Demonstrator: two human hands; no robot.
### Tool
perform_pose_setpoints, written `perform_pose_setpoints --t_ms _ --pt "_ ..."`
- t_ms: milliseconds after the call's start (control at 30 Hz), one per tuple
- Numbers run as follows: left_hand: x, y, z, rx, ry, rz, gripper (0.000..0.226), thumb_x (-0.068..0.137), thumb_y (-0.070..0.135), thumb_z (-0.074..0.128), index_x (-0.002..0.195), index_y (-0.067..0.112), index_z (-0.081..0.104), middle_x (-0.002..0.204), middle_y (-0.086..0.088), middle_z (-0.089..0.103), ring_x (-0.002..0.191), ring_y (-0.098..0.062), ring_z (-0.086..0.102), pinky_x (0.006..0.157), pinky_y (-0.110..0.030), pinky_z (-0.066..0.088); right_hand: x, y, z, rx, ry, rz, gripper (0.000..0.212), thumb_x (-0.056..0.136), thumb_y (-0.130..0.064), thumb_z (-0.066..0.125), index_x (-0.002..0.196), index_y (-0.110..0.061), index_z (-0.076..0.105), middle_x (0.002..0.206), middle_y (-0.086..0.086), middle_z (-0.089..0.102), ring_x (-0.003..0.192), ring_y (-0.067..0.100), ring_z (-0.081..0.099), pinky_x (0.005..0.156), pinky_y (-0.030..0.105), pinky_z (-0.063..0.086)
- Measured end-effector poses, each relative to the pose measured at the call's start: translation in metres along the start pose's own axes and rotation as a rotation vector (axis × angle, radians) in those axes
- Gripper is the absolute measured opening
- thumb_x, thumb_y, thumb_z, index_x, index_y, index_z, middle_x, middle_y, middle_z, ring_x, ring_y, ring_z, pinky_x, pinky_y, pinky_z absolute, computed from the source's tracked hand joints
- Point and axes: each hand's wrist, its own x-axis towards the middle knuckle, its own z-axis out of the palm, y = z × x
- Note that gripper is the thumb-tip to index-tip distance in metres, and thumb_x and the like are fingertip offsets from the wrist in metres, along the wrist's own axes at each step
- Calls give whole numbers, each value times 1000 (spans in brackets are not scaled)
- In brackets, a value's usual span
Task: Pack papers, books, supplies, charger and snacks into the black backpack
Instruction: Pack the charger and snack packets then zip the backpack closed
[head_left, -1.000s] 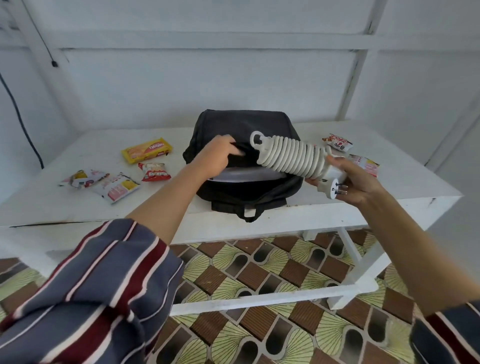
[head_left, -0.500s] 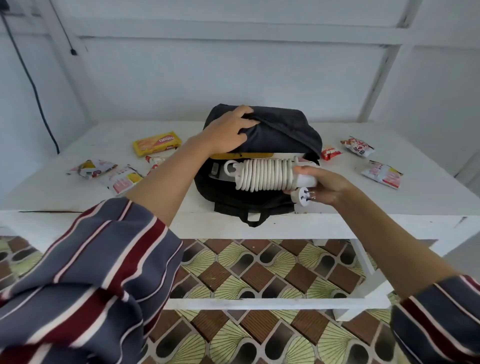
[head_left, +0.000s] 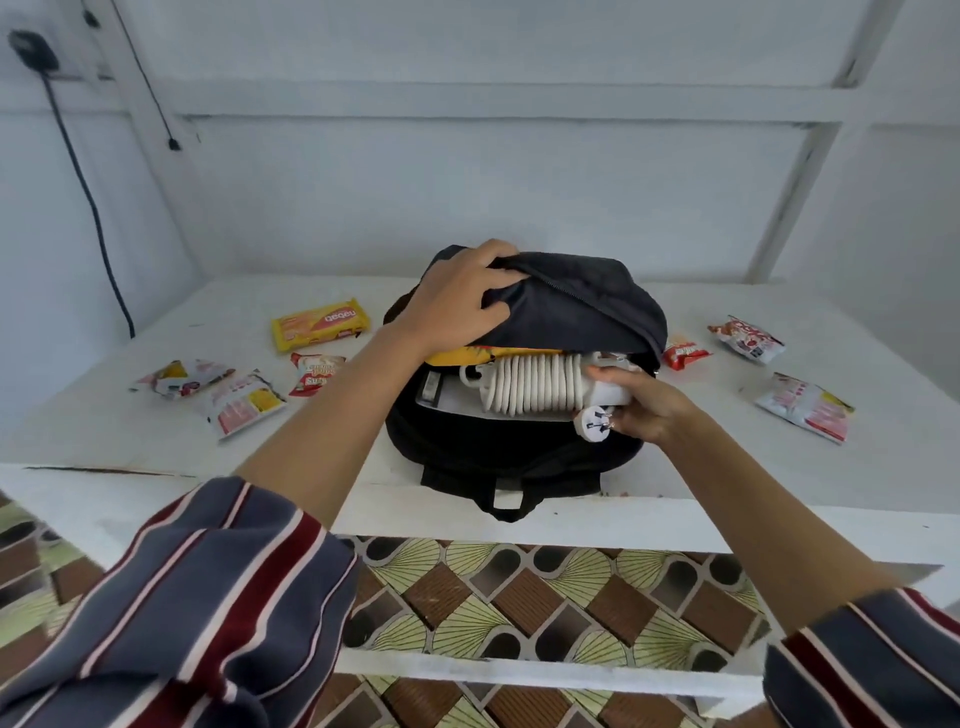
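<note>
Lowered now, the charger (head_left: 535, 387) seems half-hidden inside the backpack (head_left: 582, 306).

Left hand (head_left: 457, 301) lifts backpack (head_left: 582, 306) flap; right hand (head_left: 641, 410) holds charger (head_left: 535, 389) inside.

The black fabric backpack (head_left: 493, 447) lies on the white wooden table (head_left: 104, 431) before me, the white coiled charger cable (head_left: 530, 389) in its mouth, crinkled foil snack packets (head_left: 244, 402) left and right of it.

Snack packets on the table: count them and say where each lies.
7. Left of the black backpack: yellow packet, red packet, far-left packet, front-left packet. Right: small red packet, back-right packet, front-right packet. Others may be hidden inside the bag.
</note>
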Motion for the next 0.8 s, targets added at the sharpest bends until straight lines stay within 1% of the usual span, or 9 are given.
perform_pose_setpoints --t_ms 67,167,267,367,500,600,667,733,800 --pt "-3 1 3 52 18 39 51 79 45 53 118 15 64 134 -3 49 115 -25 50 97 -40 39 3 2 -1 13 31 -5 11 83 -5 64 90 -13 62 64 0 67 57 12 65 55 29 57" --pt "-15 4 25 360 -104 101 96 57 81 51 125 13 57 140 -9 42 123 -32 42 108 -51 21 6 5 1 22 48 -32 12 84 -3 62 87 -15 62 71 -2 65 59 10 65 54 28 57" --pt "-32 2 51 542 -160 85 118 43 91 51 127 8 53 140 -18 42 126 -37 41 108 -61 14 7 4 2 -6 38 -33 14 82 -4 64 89 -15 62 79 0 64 74 14 63 63 32 57" --pt "-35 0 63 585 -175 39 129 39 91 54 134 5 46 147 -19 34 136 -37 29 106 -62 8 7 3 3 -48 49 -31 13 80 -4 66 86 -15 62 75 0 64 72 16 63 68 34 56" --pt "-37 -2 70 618 7 146 126 36 84 65 129 4 39 141 -17 27 131 -33 26 105 -63 18 7 4 5 -39 63 -58 18 80 -4 67 95 -13 62 76 1 66 75 17 63 75 38 55" --pt "-38 -13 75 514 122 292 117 41 72 76 131 9 35 132 -16 27 127 -31 29 103 -63 19 5 5 8 -54 60 -75 16 81 -4 66 93 -13 62 72 -1 67 71 15 64 65 34 57" --pt "-37 -17 76 435 135 341 113 46 65 79 136 18 32 132 -16 26 127 -29 29 104 -62 15 4 6 9 -54 59 -89 16 80 -5 66 93 -14 63 75 0 66 73 16 63 69 35 56" --pt "-35 -20 75 382 96 367 100 51 62 78 133 25 34 136 -16 24 129 -28 28 103 -63 13 4 7 9 -51 53 -97 18 79 -5 67 93 -15 63 79 1 66 76 17 63 77 39 54" --pt "-32 -26 71 327 39 377 87 59 63 73 130 26 38 138 -14 22 133 -30 25 104 -64 13 4 8 8 -50 49 -101 20 78 -5 69 94 -15 64 81 1 66 78 18 63 78 40 54"
